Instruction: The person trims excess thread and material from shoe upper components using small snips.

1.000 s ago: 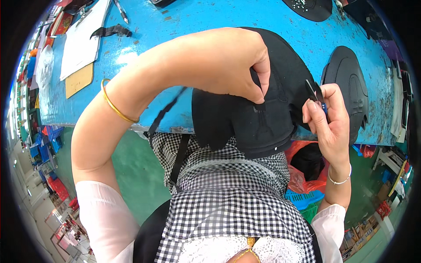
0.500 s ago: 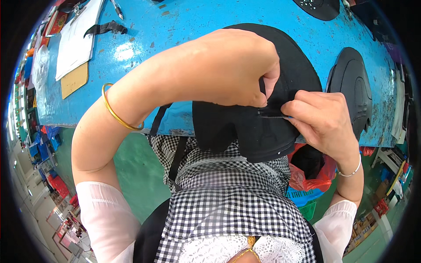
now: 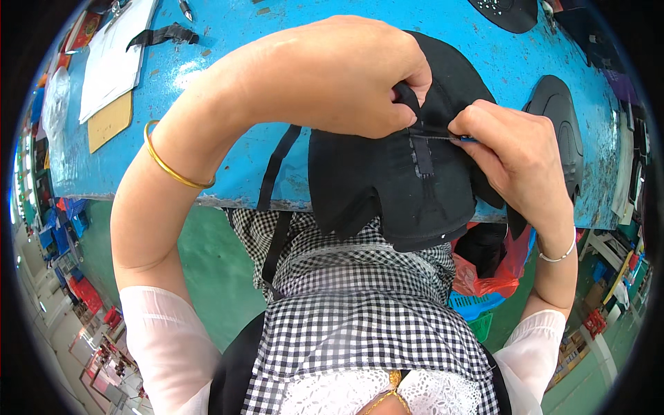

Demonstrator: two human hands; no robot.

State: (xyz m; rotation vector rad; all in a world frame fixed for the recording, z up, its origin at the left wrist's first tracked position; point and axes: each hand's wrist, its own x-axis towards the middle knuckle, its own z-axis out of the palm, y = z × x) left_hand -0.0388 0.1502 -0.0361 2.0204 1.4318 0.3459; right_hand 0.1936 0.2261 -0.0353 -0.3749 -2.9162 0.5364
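Observation:
A black padded piece (image 3: 360,173) with a scalloped near edge lies at the table's front edge, partly overhanging it. Down its middle runs a narrow dark band (image 3: 421,156) edged with pale stitches or thread ends. My left hand (image 3: 373,90) is closed over the piece, pinching a black strip (image 3: 407,95) that loops up between thumb and fingers. In my right hand (image 3: 512,149), closed as well, is a thin pointed metal tool (image 3: 437,137) with a bit of blue at the grip. Its tip reaches left to the band, just under my left fingertips. The tool's exact kind is hidden.
A black strap (image 3: 278,169) hangs over the table edge at left. More black padded pieces (image 3: 559,114) lie at right. Papers (image 3: 114,76), a pen (image 3: 185,10) and a black scrap (image 3: 164,34) sit far left. Below the table is a red bag (image 3: 494,280) in a blue basket (image 3: 477,304).
Both hands have moved up and away from me, the right one with the tool. The stitched band now shows below my left fingers, and more of the left strap is visible.

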